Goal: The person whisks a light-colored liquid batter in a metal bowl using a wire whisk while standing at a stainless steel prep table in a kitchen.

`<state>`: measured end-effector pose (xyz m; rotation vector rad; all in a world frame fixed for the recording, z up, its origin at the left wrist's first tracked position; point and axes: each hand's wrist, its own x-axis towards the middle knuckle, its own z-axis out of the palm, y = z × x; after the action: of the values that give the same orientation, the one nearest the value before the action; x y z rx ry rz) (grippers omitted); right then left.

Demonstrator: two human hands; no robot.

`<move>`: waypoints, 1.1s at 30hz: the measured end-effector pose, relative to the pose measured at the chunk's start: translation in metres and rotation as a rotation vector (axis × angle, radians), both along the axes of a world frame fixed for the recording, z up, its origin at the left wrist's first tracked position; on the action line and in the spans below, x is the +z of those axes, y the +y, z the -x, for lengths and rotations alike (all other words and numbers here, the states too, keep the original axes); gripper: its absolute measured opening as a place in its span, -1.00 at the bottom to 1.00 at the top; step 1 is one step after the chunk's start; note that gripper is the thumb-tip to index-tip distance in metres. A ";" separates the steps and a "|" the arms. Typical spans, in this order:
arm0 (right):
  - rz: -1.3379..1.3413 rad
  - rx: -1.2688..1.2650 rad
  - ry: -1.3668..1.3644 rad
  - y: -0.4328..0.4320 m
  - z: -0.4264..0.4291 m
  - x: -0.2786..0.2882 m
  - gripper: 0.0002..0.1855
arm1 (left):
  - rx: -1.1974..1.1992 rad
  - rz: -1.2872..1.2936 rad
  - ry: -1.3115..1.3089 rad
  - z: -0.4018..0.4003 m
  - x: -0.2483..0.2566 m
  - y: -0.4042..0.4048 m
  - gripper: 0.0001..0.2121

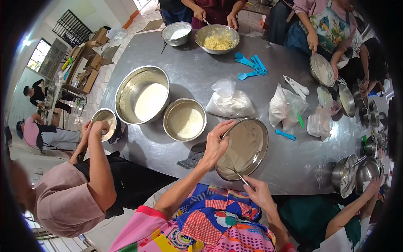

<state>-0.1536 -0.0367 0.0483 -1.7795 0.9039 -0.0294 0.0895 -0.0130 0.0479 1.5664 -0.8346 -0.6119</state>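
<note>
My left hand grips the rim of a tilted stainless steel mixing bowl at the near edge of the metal table. My right hand is closed on the handle of a wire whisk, whose wires reach down into the bowl. A pale, thin batter coats the bowl's bottom and side. Beyond my left hand stands a smaller steel bowl holding pale mixture, and beside it a large deep steel bowl with similar mixture. A dark grey cloth lies near my left forearm.
Plastic bags of white powder, blue measuring spoons, a blue spoon and a lidded plastic container sit on the steel table. A co-worker at left handles a small bowl; others work with bowls across the table and at right.
</note>
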 end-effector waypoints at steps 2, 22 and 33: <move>0.007 -0.025 -0.053 -0.017 -0.018 0.025 -0.64 | -0.002 -0.004 -0.044 -0.001 -0.003 0.002 -0.58; 0.124 0.070 -0.142 -0.020 -0.030 0.026 -0.65 | 0.021 -0.028 0.042 -0.009 -0.010 0.013 -0.60; -0.025 -0.054 -0.055 -0.021 -0.037 0.027 -0.63 | 0.046 0.018 0.131 -0.017 -0.009 0.015 -0.63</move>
<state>-0.1164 -0.0577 0.0748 -1.7230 0.9086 -0.1014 0.1067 0.0024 0.0388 1.5084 -0.7017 -0.6645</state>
